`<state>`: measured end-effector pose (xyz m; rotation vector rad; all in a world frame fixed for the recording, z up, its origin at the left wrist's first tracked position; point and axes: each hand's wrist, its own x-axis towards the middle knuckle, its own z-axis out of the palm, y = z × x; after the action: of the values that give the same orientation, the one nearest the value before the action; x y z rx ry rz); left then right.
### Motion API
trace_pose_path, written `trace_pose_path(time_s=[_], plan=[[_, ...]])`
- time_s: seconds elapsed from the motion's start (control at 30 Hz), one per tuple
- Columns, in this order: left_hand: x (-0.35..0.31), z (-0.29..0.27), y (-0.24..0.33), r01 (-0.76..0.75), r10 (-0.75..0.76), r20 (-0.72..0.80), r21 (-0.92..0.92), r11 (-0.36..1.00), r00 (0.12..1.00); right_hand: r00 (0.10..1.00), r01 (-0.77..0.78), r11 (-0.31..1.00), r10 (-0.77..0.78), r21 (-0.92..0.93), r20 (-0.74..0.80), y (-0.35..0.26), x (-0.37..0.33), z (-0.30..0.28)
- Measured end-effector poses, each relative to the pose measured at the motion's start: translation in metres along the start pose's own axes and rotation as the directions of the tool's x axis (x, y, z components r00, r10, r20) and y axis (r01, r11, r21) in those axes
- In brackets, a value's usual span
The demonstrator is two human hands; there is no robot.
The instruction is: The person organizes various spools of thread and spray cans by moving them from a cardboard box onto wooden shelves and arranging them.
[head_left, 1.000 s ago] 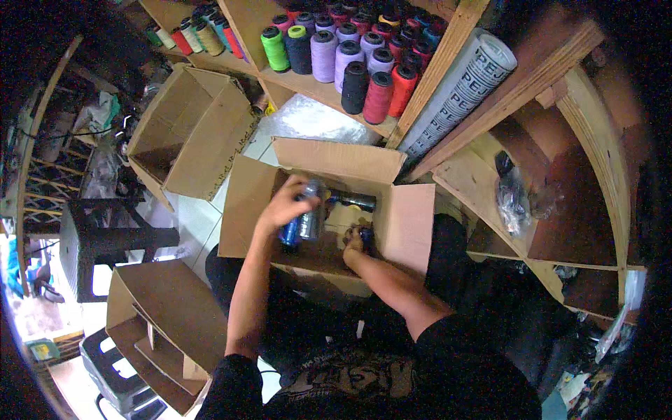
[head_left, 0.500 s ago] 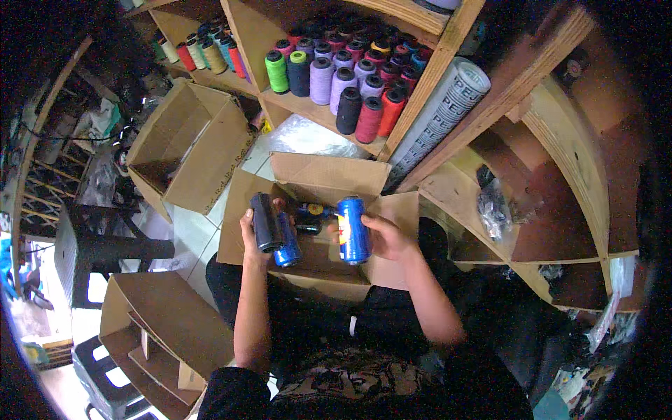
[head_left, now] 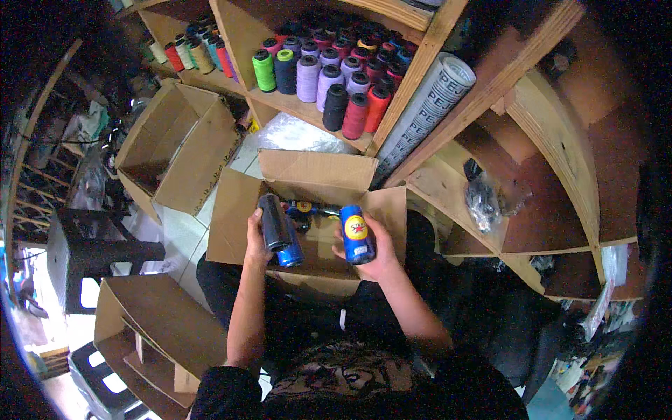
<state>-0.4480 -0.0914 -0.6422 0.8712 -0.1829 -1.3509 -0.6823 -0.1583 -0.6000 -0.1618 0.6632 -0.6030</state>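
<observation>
Over an open cardboard box [head_left: 234,213] in my lap, my left hand [head_left: 256,241] is closed around a black thread spool [head_left: 274,220] and a blue thread spool [head_left: 290,252] pressed beside it. My right hand [head_left: 381,252] grips another blue thread spool [head_left: 358,245], held nearly upright. Its round yellow label with a red star faces me. Inside the box lie a dark spool with a yellow label [head_left: 304,206] and other dark items, partly hidden behind my left hand's spools.
A wooden shelf [head_left: 290,103] ahead holds several rows of coloured thread spools. A patterned roll [head_left: 427,115] leans at its right. Two more cardboard boxes, one far left [head_left: 192,157] and one near left [head_left: 157,308], flank a black plastic stool [head_left: 105,245]. Wooden shelving [head_left: 462,210] stands right.
My right hand has turned its blue spool so the yellow label faces me. The left hand still holds both spools, slightly more tilted. The whole view has shifted a little.
</observation>
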Motion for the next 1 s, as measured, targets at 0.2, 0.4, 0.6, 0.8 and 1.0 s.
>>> trace_pose_path(time_s=[0.2,0.4,0.6,0.8,1.0], plan=[[0.004,-0.006,-0.001,-0.001,0.001,-0.048,0.003,1.0,0.999,0.997,-0.081,0.983,0.077,-0.164,-0.03,0.015,0.005,-0.021],[0.019,-0.032,-0.006,-0.061,0.061,0.008,0.009,0.998,0.998,0.99,0.141,0.934,-0.127,-0.329,0.062,-0.015,-0.029,0.01],[0.006,0.001,0.009,-0.04,0.041,0.009,-0.068,0.997,0.999,0.673,0.702,0.405,-0.645,-0.586,0.361,-0.123,-0.149,0.09],[-0.015,0.058,0.023,-0.109,0.098,0.166,0.053,0.993,0.981,-0.006,0.583,-0.328,-0.917,-0.743,0.4,-0.294,-0.234,0.167],[-0.017,0.066,0.015,0.049,-0.01,0.308,-0.121,0.991,0.951,0.131,0.157,-0.358,-0.916,-0.921,0.378,-0.435,-0.209,0.15]])
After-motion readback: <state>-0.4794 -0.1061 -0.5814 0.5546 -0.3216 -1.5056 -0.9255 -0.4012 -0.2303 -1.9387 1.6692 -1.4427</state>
